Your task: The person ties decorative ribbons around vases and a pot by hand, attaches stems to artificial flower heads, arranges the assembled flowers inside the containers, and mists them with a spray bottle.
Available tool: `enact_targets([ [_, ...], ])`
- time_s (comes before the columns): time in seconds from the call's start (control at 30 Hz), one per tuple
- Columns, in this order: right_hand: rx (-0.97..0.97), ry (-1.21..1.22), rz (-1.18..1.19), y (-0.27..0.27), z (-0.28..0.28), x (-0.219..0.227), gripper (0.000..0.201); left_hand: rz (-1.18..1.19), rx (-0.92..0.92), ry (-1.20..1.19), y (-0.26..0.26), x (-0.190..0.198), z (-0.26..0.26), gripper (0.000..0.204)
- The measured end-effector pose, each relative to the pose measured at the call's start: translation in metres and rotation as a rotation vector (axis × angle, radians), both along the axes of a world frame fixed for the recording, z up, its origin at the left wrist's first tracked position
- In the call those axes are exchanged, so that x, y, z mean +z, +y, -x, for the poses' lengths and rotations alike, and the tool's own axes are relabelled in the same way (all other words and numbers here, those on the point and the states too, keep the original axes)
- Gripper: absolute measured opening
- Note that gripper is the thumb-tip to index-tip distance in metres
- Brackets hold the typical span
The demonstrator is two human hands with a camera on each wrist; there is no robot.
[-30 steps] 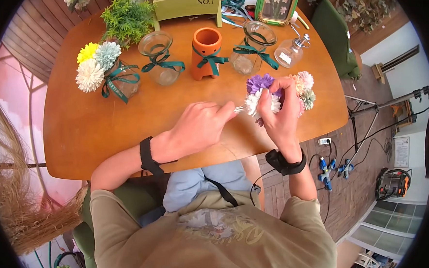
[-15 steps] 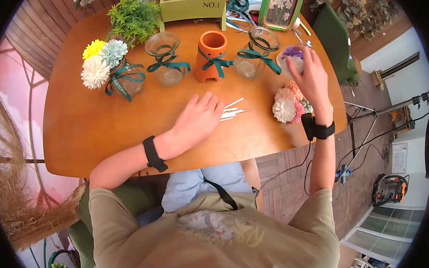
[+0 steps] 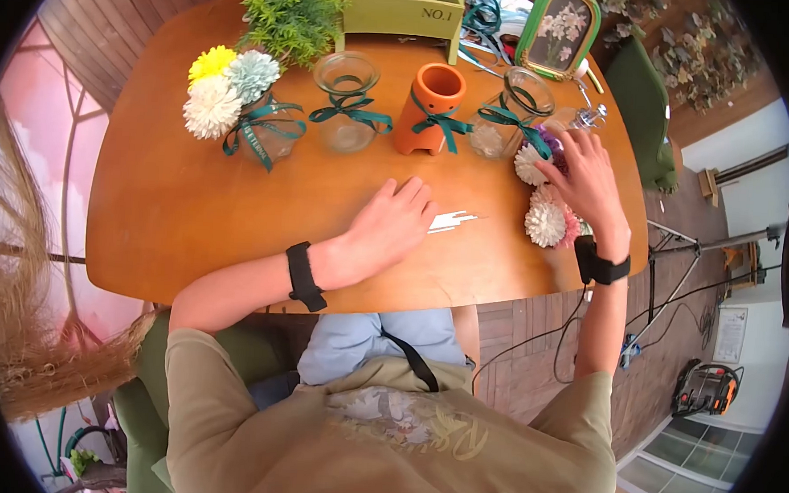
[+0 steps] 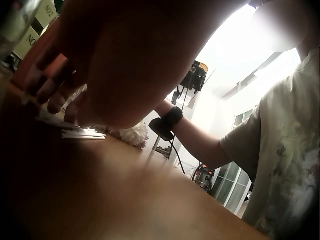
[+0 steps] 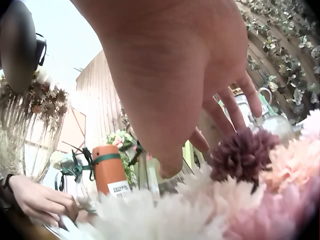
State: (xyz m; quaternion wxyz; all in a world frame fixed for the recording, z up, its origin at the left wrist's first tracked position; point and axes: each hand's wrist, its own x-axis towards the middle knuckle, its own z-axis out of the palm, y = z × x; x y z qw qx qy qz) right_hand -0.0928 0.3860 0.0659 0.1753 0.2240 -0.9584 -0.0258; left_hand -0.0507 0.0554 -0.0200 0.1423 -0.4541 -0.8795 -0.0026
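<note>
My left hand [image 3: 385, 226] rests on the table with relaxed fingers, its fingertips beside several thin white sticks [image 3: 454, 221]. In the left wrist view the same sticks [image 4: 82, 134] lie flat next to the fingers. My right hand [image 3: 592, 184] is over the right side of the table, fingers extended and spread. Below its fingers sit a white flower [image 3: 530, 166] and a purple flower. A dark purple flower [image 5: 244, 154] shows beneath the fingertips in the right wrist view. Nearer me is a bunch of cream and pink flowers [image 3: 546, 223], partly under the right wrist.
Along the table's far side stand a ribboned glass vase [image 3: 347, 123], an orange pot [image 3: 426, 114], another glass vase [image 3: 508, 127] and a spray bottle [image 3: 589, 116]. Left is a vase with pompom flowers [image 3: 213, 107]. A green planter [image 3: 398, 15] and picture frame [image 3: 559, 32] stand behind.
The left hand has let go of the white sticks, which lie on the table. The right hand carried the purple and white flowers to the far right, and its fingers have since spread over them.
</note>
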Motion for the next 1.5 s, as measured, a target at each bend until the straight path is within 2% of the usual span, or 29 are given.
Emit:
enact_targets([
  [0.1,0.004,0.156,0.088,-0.013,-0.009,0.026,0.024,-0.004,0.006,0.009,-0.002,0.001,-0.002,0.020],
  [0.2,0.064,0.223,0.217,-0.058,-0.013,0.059,0.018,-0.005,0.003,0.053,-0.001,0.000,-0.002,0.020],
  [0.23,0.154,0.278,0.233,-0.079,-0.009,0.070,0.015,-0.007,-0.003,0.050,0.000,-0.002,-0.003,0.021],
  [0.27,0.260,0.274,0.321,-0.099,-0.003,0.074,0.018,-0.005,-0.014,0.047,0.000,-0.003,-0.003,0.022],
  [0.33,0.493,0.345,0.311,-0.146,0.015,0.080,0.035,-0.002,0.010,0.051,0.003,-0.005,-0.005,0.023],
  [0.4,0.589,0.276,0.320,-0.201,0.018,0.085,0.051,0.003,0.032,0.047,0.005,-0.006,-0.010,0.024],
  [0.43,0.665,0.348,0.261,-0.225,0.034,0.080,0.060,0.034,0.048,0.025,0.006,-0.005,-0.010,0.024],
  [0.6,0.817,0.356,0.332,-0.328,0.059,0.051,0.071,0.012,0.080,-0.017,0.013,-0.031,-0.002,0.026],
  [0.67,0.804,0.377,0.292,-0.352,0.065,0.039,0.069,-0.163,0.090,0.167,0.014,-0.046,0.006,0.030],
  [0.7,0.787,0.399,0.251,-0.360,0.069,0.033,0.067,-0.240,0.018,0.050,0.017,-0.050,0.014,0.033],
  [0.73,0.789,0.397,0.252,-0.366,0.073,0.027,0.067,-0.240,0.020,0.048,0.017,-0.056,0.013,0.033],
  [0.8,0.734,0.351,0.233,-0.373,0.080,0.022,0.063,-0.080,0.061,0.103,0.015,-0.043,0.009,0.031],
  [0.93,0.700,0.297,0.242,-0.374,0.083,0.018,0.060,-0.067,0.052,0.073,0.016,-0.044,0.010,0.027],
  [1.0,0.719,0.250,0.294,-0.374,0.084,0.018,0.057,-0.129,0.068,-0.217,0.020,-0.045,0.014,0.041],
  [1.1,0.753,0.251,0.359,-0.375,0.084,0.022,0.054,-0.152,0.087,-0.286,0.014,-0.028,0.010,0.041],
  [1.2,0.771,0.271,0.426,-0.374,0.081,0.034,0.051,-0.107,0.045,-0.142,0.002,-0.004,0.004,0.037],
  [1.33,0.698,0.396,0.476,-0.347,0.068,0.080,0.039,-0.070,0.037,-0.249,-0.002,0.021,0.004,0.031],
  [1.4,0.692,0.434,0.679,-0.328,0.054,0.109,0.039,-0.215,0.009,-0.288,-0.004,0.034,0.004,0.028],
  [1.47,0.665,0.461,0.736,-0.304,0.040,0.125,0.038,-0.276,-0.012,-0.269,-0.002,0.037,0.010,0.030],
  [1.5,0.727,0.653,0.730,-0.290,0.033,0.134,0.035,-0.378,-0.021,-0.254,-0.005,0.050,0.008,0.031],
])
